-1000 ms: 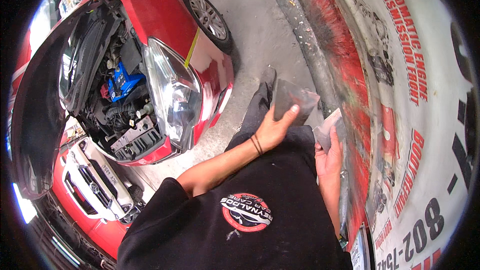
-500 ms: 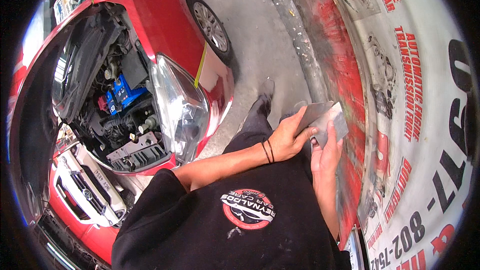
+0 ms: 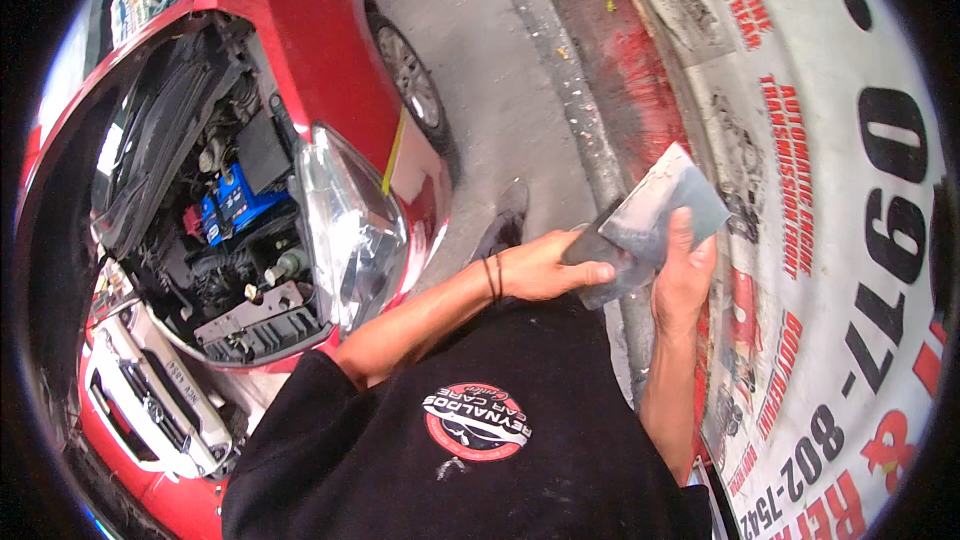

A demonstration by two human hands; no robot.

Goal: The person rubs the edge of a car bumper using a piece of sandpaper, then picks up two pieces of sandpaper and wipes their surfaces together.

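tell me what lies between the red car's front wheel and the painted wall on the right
In the head view, bare grey concrete floor and a raised concrete kerb along the wall's foot; nothing else past the wheel.

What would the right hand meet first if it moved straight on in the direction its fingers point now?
The right hand points up at the grey flat spreader blade it already touches. Beyond that lies the painted wall, probably next, though depth is unclear.

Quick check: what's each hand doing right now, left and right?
Left hand: closed on a dark spreader, laid against the plate.
Right hand: closed, holding a grey metal plate from below.
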